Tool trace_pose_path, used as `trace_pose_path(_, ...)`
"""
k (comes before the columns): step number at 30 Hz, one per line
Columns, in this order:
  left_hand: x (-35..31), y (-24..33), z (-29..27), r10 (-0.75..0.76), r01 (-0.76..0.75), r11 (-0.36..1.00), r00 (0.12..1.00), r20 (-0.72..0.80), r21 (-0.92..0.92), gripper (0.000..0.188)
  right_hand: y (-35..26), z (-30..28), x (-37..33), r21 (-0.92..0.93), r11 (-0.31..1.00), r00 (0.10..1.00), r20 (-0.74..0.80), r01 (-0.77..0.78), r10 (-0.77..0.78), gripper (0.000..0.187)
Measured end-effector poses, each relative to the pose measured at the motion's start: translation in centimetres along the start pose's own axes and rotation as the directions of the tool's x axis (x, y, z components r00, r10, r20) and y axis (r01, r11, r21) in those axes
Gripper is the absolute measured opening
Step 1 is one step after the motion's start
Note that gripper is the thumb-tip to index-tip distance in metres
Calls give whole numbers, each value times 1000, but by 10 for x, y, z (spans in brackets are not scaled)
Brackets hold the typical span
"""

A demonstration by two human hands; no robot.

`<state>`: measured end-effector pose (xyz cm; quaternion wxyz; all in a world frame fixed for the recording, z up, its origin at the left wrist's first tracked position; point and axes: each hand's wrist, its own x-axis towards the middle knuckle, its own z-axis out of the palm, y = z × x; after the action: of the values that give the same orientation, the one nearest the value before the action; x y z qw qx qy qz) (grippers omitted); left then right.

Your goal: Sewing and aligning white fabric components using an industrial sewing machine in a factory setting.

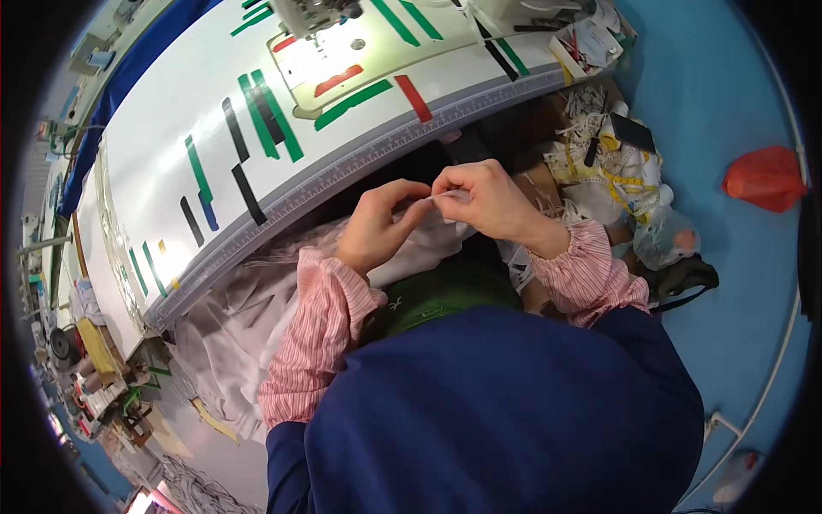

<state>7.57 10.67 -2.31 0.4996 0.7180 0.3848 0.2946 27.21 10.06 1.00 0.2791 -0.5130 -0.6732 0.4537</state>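
My left hand (379, 224) and my right hand (490, 204) meet above my lap, just in front of the sewing table's edge. Both are closed in a pinch, fingertips nearly touching. Between them is a small edge of pale fabric (454, 195); most of it is hidden by the fingers. A large heap of pale pinkish-grey fabric (248, 300) lies across my lap and hangs down at the left, below my left hand. Whether the pinched bit belongs to this heap I cannot tell.
A white sewing table (163, 111) with coloured tape strips and a ruler (342, 163) along its front edge stands ahead. The sewing machine (312, 13) is lit at the top. At right are a small box of tools (589, 47), a dark phone (632, 132) and piled scraps (591, 163).
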Motion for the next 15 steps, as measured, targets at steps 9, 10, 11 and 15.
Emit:
trace_pose_path(9,4,-8,9,-264,270,952,963,57,-142,18,25,0,-4,-61,989,991,-3,132,-132,14)
trace_pose_path(10,4,-9,11,-264,266,952,964,32,-151,18,25,3,-4,-61,984,985,-11,170,-171,13)
trace_pose_path(11,4,-10,12,-240,237,958,971,1,-163,17,25,-1,-2,-70,970,970,-62,232,-236,13)
trace_pose_path(15,4,-8,15,-316,311,941,948,-24,-132,15,23,-32,20,-170,858,874,147,484,-464,14)
